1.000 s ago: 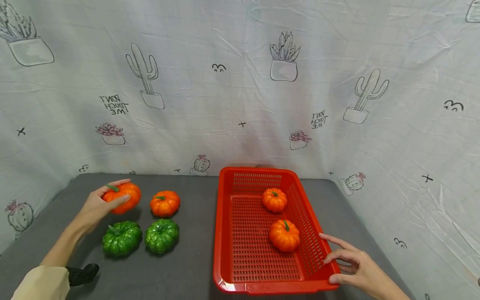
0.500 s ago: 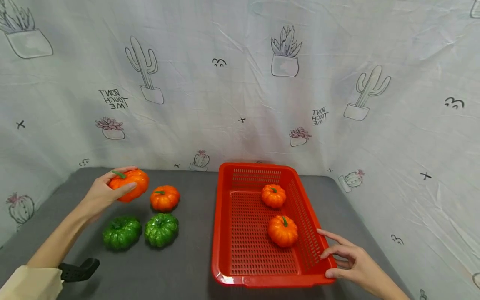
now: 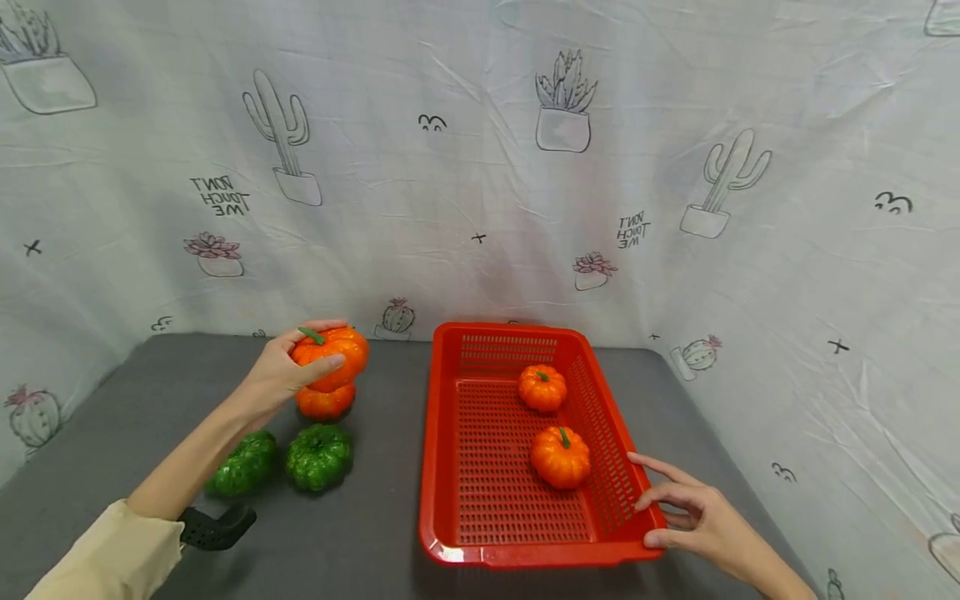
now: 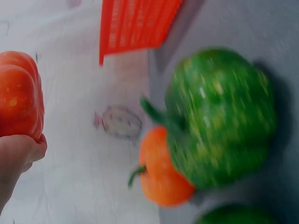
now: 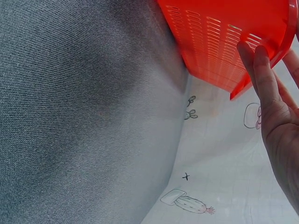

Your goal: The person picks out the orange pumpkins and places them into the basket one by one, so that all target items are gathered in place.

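My left hand [image 3: 281, 371] grips an orange pumpkin [image 3: 351, 347] with a green stem, raised above the table. Behind it and partly covered is a second orange pumpkin [image 3: 326, 404]. Two green pumpkins lie nearer to me: one [image 3: 319, 458] in plain sight, the other [image 3: 243, 467] partly behind my forearm. A red slotted basket [image 3: 429, 450] stands to the right, with two orange pumpkins inside, one farther back [image 3: 542, 388] and one nearer [image 3: 560, 460]. My right hand [image 3: 697, 512] holds the basket's rim at its near right corner, fingers against the slotted side in the right wrist view.
A grey cloth-covered table [image 3: 375, 500] carries everything. Close behind it hangs a pale curtain [image 3: 480, 167] printed with cacti, which also runs along both sides. A black strap [image 3: 217, 529] sticks out at my left wrist.
My left hand has lifted the orange pumpkin and carried it rightward, so it now overlaps the one on the table. The right hand stays at the basket corner.
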A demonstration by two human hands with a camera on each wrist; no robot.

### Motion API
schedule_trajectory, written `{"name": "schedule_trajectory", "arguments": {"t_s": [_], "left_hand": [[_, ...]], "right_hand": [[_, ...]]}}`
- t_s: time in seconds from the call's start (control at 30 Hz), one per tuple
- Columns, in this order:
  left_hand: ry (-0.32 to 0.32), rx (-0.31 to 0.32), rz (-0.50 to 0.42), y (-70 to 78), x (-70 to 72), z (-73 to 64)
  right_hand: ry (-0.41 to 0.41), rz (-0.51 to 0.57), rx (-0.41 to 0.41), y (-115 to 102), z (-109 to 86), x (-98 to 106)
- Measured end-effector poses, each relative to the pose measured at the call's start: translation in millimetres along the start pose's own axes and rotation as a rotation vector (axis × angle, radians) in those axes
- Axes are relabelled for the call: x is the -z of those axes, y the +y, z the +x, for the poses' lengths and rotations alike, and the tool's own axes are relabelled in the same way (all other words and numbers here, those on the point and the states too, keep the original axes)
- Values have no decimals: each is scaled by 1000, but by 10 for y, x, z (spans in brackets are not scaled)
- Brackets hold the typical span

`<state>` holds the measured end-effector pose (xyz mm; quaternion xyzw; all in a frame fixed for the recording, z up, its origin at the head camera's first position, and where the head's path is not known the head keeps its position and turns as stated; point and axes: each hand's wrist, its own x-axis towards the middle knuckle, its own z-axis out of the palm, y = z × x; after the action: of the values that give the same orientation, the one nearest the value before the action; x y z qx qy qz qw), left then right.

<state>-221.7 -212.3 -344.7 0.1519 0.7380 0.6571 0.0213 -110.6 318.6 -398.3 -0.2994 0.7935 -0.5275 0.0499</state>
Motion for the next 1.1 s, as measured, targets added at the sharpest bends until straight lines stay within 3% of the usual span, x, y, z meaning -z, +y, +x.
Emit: {"name": "schedule_trajectory", "arguments": {"t_s": [0.13, 0.33, 0.53, 0.8, 1.1], "left_hand": [[-35, -1, 13, 14, -179, 129], [-96, -56, 2, -6, -442, 337], [-107, -95, -22, -40, -674, 497], [-153, -107, -152, -177, -1009, 690], [-204, -179, -116, -321, -1277, 884]], "right_hand": [[2, -2, -2, 3, 2, -7], [0, 19, -10, 10, -11, -16], [-4, 33, 2, 2, -6, -13], [-16, 57, -5, 29, 0, -7], [-12, 61, 1, 33, -9, -9]]}}
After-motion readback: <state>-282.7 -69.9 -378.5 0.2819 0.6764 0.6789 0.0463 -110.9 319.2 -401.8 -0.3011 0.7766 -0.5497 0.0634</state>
